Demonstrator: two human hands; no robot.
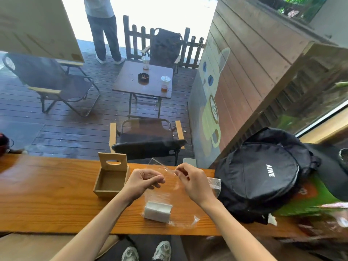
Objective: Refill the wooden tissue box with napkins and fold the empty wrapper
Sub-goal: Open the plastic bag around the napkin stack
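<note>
An empty wooden tissue box (pixel 111 180) stands on the wooden counter (pixel 47 200), its slotted lid (pixel 112 161) tipped up at the far side. Right of it lies a clear plastic wrapper (pixel 165 196) with a white stack of napkins (pixel 157 211) inside at its near end. My left hand (pixel 144 180) pinches the wrapper's open far edge on the left. My right hand (pixel 190 178) pinches the same edge on the right, lifting it off the counter.
A black backpack (pixel 263 174) rests on the counter right of my hands, with a second clear wrapper (pixel 214 185) against it. Beyond the counter are a folding chair (pixel 148 136), a small table with cups (pixel 145 80), and a standing person (pixel 103 29).
</note>
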